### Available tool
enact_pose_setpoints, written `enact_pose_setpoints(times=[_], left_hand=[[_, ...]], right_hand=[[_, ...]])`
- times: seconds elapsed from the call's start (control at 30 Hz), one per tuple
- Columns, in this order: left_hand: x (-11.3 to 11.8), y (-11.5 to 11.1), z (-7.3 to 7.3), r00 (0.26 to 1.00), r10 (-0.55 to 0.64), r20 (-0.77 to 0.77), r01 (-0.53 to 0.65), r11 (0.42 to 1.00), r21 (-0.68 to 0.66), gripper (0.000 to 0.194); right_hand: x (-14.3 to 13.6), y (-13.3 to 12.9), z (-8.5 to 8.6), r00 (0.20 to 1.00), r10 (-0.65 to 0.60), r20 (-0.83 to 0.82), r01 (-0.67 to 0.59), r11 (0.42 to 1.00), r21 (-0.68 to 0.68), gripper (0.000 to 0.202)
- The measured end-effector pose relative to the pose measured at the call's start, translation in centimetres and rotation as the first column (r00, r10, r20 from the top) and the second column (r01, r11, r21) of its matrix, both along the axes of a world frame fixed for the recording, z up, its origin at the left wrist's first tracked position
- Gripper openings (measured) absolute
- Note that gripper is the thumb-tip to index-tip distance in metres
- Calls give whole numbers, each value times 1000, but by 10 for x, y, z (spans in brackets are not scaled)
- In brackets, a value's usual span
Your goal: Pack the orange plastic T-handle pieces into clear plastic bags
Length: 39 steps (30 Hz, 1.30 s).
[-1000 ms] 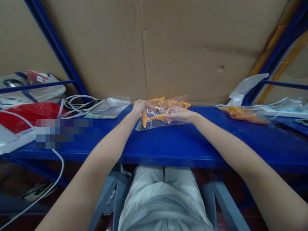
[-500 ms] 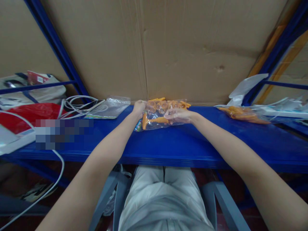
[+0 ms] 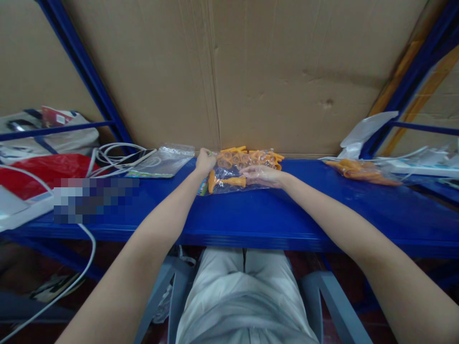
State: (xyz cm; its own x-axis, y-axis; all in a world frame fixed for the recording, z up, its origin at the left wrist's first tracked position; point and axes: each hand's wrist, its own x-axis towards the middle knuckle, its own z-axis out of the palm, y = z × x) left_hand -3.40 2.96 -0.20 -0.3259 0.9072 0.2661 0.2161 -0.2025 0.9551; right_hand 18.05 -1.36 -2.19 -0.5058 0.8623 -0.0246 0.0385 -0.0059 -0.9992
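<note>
left hand [image 3: 205, 161] pinching clear bag [image 3: 231, 190] at its left side, on blue shelf [image 3: 233, 215]; right hand [image 3: 264, 175] against the film, grasp can't be told. orange pieces [image 3: 233, 156] bunched toward back, one t-shaped piece [image 3: 234, 181] apart in front; sealed or open, unclear.

The clear bag [image 3: 256, 186] lies flat and crinkled on the blue tabletop [image 3: 251, 215]. Inside, orange pieces [image 3: 247, 157] with round open ends bunch along its far side; one T-shaped piece [image 3: 227, 181] lies sideways, nearer, apart from them.
</note>
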Motion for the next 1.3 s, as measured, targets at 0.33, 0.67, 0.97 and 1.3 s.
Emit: enact_pose_setpoints(times=[0.33, 0.67, 0.97, 1.3], left_hand=[[9, -1, -9, 746, 156, -647, 96, 937, 336, 32], [20, 8, -35, 728, 94, -679, 160, 940, 302, 38], [19, 13, -36, 719, 94, -688, 164, 940, 299, 38], [20, 13, -37, 694, 50, -719, 177, 955, 237, 34]], right_hand=[[2, -4, 4, 999, 23, 25, -23, 999, -28, 35], [40, 0, 46, 690, -610, 390, 288, 725, 625, 17], [77, 20, 18, 195, -666, 720, 134, 745, 653, 33], [66, 14, 13, 103, -657, 746, 173, 751, 638, 61]])
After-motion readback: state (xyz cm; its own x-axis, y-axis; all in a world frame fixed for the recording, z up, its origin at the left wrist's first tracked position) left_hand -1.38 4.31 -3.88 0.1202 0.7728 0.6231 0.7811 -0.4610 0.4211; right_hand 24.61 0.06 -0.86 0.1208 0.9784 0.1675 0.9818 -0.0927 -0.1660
